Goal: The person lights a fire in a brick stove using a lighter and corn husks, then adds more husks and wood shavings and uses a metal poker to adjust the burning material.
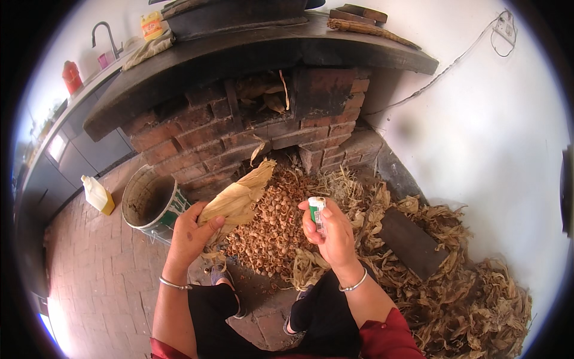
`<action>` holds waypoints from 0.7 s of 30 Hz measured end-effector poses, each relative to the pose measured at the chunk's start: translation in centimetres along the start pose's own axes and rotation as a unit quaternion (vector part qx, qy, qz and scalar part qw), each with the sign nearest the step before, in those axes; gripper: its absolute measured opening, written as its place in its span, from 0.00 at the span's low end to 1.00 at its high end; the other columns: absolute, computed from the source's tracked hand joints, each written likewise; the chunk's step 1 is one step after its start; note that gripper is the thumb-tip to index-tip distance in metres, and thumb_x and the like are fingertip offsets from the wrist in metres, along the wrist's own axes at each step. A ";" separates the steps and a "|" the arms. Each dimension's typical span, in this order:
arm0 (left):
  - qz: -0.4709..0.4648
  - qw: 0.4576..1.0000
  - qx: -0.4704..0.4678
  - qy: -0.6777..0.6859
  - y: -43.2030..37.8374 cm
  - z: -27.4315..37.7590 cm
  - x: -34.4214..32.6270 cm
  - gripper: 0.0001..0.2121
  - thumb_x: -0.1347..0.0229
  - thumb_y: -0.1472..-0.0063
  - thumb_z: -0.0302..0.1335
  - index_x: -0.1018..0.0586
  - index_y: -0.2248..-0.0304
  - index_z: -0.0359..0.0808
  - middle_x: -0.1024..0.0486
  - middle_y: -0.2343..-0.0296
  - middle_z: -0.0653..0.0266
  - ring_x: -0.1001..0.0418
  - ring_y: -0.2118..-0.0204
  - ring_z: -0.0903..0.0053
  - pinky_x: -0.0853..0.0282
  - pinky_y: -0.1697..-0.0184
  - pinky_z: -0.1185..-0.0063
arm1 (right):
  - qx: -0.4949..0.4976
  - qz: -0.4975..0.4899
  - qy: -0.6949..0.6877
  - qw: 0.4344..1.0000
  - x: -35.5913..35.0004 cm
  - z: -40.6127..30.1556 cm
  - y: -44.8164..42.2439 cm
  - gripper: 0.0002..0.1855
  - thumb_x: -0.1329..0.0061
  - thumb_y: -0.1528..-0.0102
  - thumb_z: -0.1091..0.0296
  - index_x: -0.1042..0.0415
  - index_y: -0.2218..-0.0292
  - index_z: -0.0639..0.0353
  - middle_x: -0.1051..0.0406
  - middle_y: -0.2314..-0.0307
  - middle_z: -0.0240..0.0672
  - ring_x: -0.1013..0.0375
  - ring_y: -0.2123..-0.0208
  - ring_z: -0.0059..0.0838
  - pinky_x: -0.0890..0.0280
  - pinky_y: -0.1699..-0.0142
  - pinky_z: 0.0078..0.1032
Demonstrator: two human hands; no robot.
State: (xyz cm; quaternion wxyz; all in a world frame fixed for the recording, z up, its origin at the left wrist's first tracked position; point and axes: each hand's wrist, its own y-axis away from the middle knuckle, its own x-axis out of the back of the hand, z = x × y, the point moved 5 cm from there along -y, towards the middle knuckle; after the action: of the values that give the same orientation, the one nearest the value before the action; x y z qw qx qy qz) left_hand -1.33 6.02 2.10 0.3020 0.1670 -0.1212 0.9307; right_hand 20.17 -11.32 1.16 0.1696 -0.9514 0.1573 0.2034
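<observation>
My left hand (pixel 193 233) grips a dry corn husk (pixel 240 195), with the thumb on top; the husk points up and right towards the brick stove (pixel 215 134). In my right hand (pixel 332 233) is a green and white lighter (pixel 317 213), held upright with its top showing; no flame is visible. Husks (pixel 272 102) lie inside the stove's square fire opening, and a thin, light strip (pixel 284 89) hangs at its right side. Between and beyond my hands a heap of brown shells (pixel 278 220) covers the floor below the stove.
A bucket (pixel 168 215) and a plastic jug of yellow liquid (pixel 98 196) stand at the left. Loose dry husks (pixel 466 305) with a dark board (pixel 412 244) on them fill the right side along the white wall. The stove's dark ledge (pixel 251 51) overhangs the opening.
</observation>
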 end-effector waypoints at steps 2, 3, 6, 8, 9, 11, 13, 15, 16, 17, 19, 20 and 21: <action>-0.002 1.000 0.000 0.000 0.1 0.1 0.0 0.19 0.36 0.43 0.35 0.23 0.60 0.27 0.24 0.71 0.67 0.31 0.68 0.85 0.32 0.63 0.82 | 0.007 -0.003 0.022 1.000 0.1 0.0 0.0 0.24 0.68 0.33 0.52 0.34 0.52 0.66 0.38 0.77 0.25 0.46 0.79 0.12 0.50 0.75 0.14; -0.002 1.000 -0.001 -0.001 0.1 0.2 0.1 0.19 0.36 0.43 0.35 0.23 0.60 0.27 0.25 0.71 0.67 0.31 0.68 0.85 0.32 0.63 0.82 | 0.010 -0.005 0.033 0.999 0.1 0.0 -0.1 0.24 0.68 0.33 0.51 0.35 0.51 0.66 0.38 0.76 0.25 0.46 0.78 0.12 0.50 0.74 0.14; -0.029 0.999 0.012 -0.016 0.1 -0.1 0.3 0.19 0.38 0.42 0.35 0.24 0.59 0.27 0.26 0.68 0.69 0.31 0.65 0.86 0.34 0.60 0.84 | 0.054 0.007 0.069 0.996 0.4 0.0 -0.3 0.23 0.63 0.34 0.52 0.35 0.51 0.64 0.37 0.75 0.25 0.43 0.76 0.13 0.48 0.73 0.13; -0.027 0.999 0.019 -0.004 0.2 0.3 0.3 0.18 0.38 0.42 0.34 0.24 0.59 0.27 0.26 0.68 0.70 0.31 0.65 0.86 0.34 0.60 0.84 | 0.061 0.006 0.142 0.988 0.7 0.1 -0.3 0.19 0.58 0.35 0.56 0.35 0.53 0.62 0.36 0.73 0.24 0.40 0.73 0.13 0.45 0.71 0.13; -0.026 0.999 0.022 0.000 0.3 0.5 0.3 0.18 0.38 0.42 0.34 0.24 0.59 0.28 0.26 0.68 0.70 0.32 0.65 0.86 0.34 0.60 0.84 | 0.066 0.005 0.177 0.982 0.9 0.0 -0.3 0.17 0.56 0.35 0.57 0.35 0.53 0.61 0.36 0.73 0.24 0.39 0.72 0.13 0.43 0.70 0.13; -0.029 0.999 0.026 0.015 0.2 0.4 0.5 0.19 0.37 0.42 0.35 0.24 0.59 0.28 0.26 0.68 0.69 0.32 0.65 0.86 0.34 0.59 0.84 | 0.036 0.013 0.160 0.986 1.0 0.2 -0.5 0.12 0.52 0.37 0.64 0.35 0.56 0.59 0.35 0.74 0.27 0.35 0.73 0.14 0.40 0.71 0.15; -0.025 0.999 0.026 0.028 0.3 0.1 0.6 0.19 0.37 0.42 0.35 0.24 0.59 0.28 0.25 0.68 0.69 0.32 0.65 0.86 0.34 0.59 0.84 | -0.015 0.014 0.114 0.993 0.9 0.4 -0.4 0.11 0.52 0.37 0.64 0.36 0.57 0.59 0.35 0.75 0.28 0.34 0.75 0.14 0.39 0.72 0.15; -0.028 0.999 0.032 0.032 0.4 0.1 0.7 0.20 0.37 0.43 0.34 0.24 0.58 0.27 0.25 0.68 0.69 0.31 0.65 0.86 0.33 0.60 0.84 | -0.007 0.003 0.171 0.985 0.8 0.9 -0.5 0.13 0.51 0.38 0.63 0.36 0.56 0.59 0.33 0.76 0.29 0.34 0.78 0.15 0.40 0.74 0.16; -0.029 0.998 0.032 0.035 0.4 0.2 0.6 0.19 0.37 0.43 0.33 0.24 0.58 0.27 0.25 0.68 0.69 0.31 0.66 0.86 0.33 0.61 0.84 | -0.003 0.001 0.224 0.974 0.7 1.1 -0.6 0.14 0.51 0.38 0.62 0.36 0.55 0.58 0.33 0.76 0.29 0.35 0.78 0.16 0.40 0.74 0.17; -0.031 0.998 0.032 0.038 0.5 0.4 0.5 0.18 0.37 0.43 0.32 0.23 0.58 0.27 0.24 0.69 0.69 0.31 0.66 0.87 0.33 0.62 0.84 | 0.002 0.000 0.277 0.961 0.6 1.2 -0.7 0.14 0.51 0.38 0.62 0.36 0.55 0.58 0.33 0.76 0.29 0.35 0.78 0.16 0.40 0.73 0.17; -0.046 0.998 0.024 0.033 0.6 0.5 0.4 0.19 0.37 0.43 0.32 0.23 0.58 0.27 0.24 0.69 0.69 0.30 0.66 0.86 0.32 0.62 0.84 | -0.006 -0.006 0.329 0.944 0.5 1.5 -0.8 0.21 0.57 0.37 0.48 0.32 0.60 0.60 0.33 0.78 0.29 0.36 0.78 0.20 0.39 0.71 0.22; -0.054 0.998 0.021 0.030 0.6 0.6 0.3 0.19 0.37 0.43 0.32 0.23 0.57 0.27 0.24 0.68 0.69 0.30 0.66 0.86 0.32 0.61 0.84 | -0.022 -0.014 0.336 0.942 0.6 1.8 -0.9 0.24 0.59 0.37 0.44 0.31 0.62 0.60 0.34 0.79 0.29 0.36 0.78 0.20 0.39 0.70 0.23; -0.057 0.998 0.021 0.027 0.7 0.7 0.3 0.19 0.37 0.43 0.32 0.24 0.57 0.27 0.24 0.68 0.69 0.30 0.65 0.86 0.32 0.61 0.84 | -0.038 -0.023 0.342 0.938 0.7 2.2 -1.0 0.28 0.61 0.37 0.40 0.30 0.64 0.61 0.34 0.79 0.29 0.36 0.77 0.21 0.39 0.70 0.24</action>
State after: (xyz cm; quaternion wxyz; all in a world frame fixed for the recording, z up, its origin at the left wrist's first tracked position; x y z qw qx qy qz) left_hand -1.81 5.39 2.78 0.3545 0.1544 -0.0839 0.9184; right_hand 20.42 -9.75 -0.76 0.0735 -0.9726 0.1760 -0.1328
